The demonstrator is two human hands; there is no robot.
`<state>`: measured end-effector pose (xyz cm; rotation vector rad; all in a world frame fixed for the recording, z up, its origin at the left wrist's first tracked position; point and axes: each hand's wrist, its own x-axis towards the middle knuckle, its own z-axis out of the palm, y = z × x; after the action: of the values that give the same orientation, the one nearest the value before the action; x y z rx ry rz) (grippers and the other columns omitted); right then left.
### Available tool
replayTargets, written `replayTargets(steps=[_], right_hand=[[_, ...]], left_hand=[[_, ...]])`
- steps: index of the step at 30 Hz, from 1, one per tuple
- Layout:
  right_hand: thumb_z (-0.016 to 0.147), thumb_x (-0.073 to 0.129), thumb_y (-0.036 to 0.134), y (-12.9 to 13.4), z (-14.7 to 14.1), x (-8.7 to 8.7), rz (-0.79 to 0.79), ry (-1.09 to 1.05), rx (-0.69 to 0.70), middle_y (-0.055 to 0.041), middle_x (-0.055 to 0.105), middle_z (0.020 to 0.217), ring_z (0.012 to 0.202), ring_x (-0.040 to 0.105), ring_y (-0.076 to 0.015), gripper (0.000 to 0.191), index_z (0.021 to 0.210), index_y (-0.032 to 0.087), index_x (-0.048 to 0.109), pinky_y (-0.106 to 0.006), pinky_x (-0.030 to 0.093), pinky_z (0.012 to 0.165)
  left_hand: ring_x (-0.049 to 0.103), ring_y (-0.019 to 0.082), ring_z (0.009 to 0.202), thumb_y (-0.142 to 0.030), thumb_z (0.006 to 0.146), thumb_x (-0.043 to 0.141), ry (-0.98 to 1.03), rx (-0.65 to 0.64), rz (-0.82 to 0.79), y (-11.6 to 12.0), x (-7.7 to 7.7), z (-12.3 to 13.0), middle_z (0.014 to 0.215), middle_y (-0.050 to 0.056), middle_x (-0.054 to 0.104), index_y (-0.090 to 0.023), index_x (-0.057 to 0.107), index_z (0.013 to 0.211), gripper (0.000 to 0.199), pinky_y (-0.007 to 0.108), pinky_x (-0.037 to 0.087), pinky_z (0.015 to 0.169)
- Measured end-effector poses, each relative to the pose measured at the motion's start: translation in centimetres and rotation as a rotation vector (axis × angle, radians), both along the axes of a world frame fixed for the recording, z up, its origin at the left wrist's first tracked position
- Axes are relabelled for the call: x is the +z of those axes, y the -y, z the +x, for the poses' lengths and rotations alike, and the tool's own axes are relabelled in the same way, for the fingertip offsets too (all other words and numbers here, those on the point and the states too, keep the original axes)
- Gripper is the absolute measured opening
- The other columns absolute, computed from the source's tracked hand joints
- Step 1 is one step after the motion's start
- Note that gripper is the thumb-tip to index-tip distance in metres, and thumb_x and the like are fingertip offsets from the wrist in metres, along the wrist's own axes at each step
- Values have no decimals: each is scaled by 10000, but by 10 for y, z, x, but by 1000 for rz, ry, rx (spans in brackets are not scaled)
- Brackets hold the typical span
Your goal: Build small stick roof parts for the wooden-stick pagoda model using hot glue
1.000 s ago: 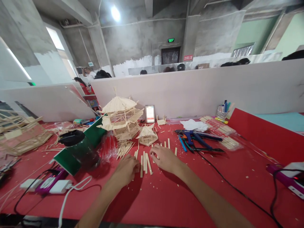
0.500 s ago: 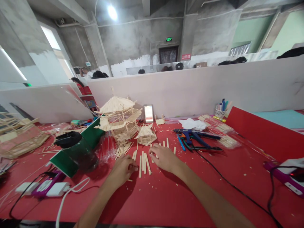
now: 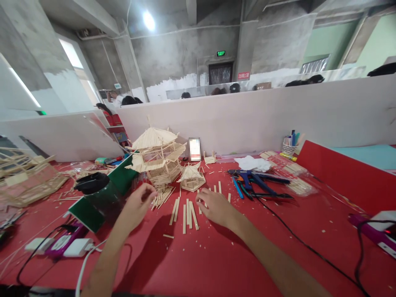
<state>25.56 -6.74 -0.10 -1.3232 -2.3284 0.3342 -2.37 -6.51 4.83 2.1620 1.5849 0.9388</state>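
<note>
Centrally, loose wooden sticks [image 3: 189, 216] lie on the red worktop [image 3: 198, 264] between the left hand [image 3: 139, 204] and the right hand [image 3: 215, 206], nearer the right. Each grip is loosely curled; whether either holds a stick, I cannot tell. Beyond stand a small hut [image 3: 191, 174] and a tall tower [image 3: 154, 138]; a stick pile [image 3: 164, 198] lies just beside the left fingers. The loose sticks point away from the person, long axes front to back, slightly fanned.
</note>
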Motion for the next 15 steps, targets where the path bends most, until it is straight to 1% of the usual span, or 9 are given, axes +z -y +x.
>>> replayTargets(steps=[2, 4, 6, 8, 10, 13, 15], right_hand=[[969, 473, 229, 0, 0, -1, 0, 5, 2, -58, 626, 997, 828, 591, -160, 174, 989, 185, 640, -268, 334, 664], [966, 476, 224, 0, 0, 0, 0, 6, -1, -57, 626, 995, 826, 591, -158, 168, 982, 189, 640, -266, 338, 668], [964, 476, 216, -2, 2, 1, 0, 4, -8, -55, 630, 992, 831, 591, -156, 167, 967, 193, 641, -264, 342, 679], [961, 470, 212, -4, 6, 4, 5, -5, -26, -52, 639, 986, 834, 592, -156, 174, 956, 195, 643, -262, 343, 684], [954, 471, 212, -8, 14, 6, 16, -24, -60, -46, 649, 969, 823, 594, -156, 176, 949, 199, 646, -260, 343, 681], [946, 475, 217, -13, 25, 8, 39, -74, -123, -32, 663, 920, 809, 597, -158, 177, 936, 207, 651, -260, 354, 693], [947, 470, 216, -14, 27, 8, 48, -110, -137, -30, 670, 893, 808, 601, -161, 189, 932, 206, 658, -262, 372, 711]], left_hand=[[637, 210, 804, -424, 873, 484, -63, 140, 43, -9, 9, -9, 874, 43, 693, -207, 596, 924, 249, 284, 474, 730], [670, 231, 861, -357, 883, 471, -240, 269, 4, -18, 12, -12, 972, 56, 735, -226, 645, 996, 245, 288, 469, 739], [685, 249, 904, -275, 887, 464, -419, 326, -44, -28, 11, -9, 1025, 64, 748, -239, 677, 1020, 254, 289, 461, 736], [689, 263, 930, -230, 883, 469, -540, 327, -69, -37, 8, -3, 1032, 76, 752, -236, 693, 1021, 263, 288, 455, 727], [692, 267, 924, -248, 886, 484, -594, 313, -81, -46, 6, 2, 1003, 83, 756, -232, 706, 977, 240, 284, 450, 715], [692, 249, 874, -307, 881, 517, -563, 249, -117, -53, 3, 8, 917, 64, 756, -235, 714, 899, 211, 272, 443, 706], [679, 234, 815, -345, 879, 517, -468, 151, -134, -54, 0, 9, 846, 50, 741, -224, 708, 877, 226, 274, 445, 699]])
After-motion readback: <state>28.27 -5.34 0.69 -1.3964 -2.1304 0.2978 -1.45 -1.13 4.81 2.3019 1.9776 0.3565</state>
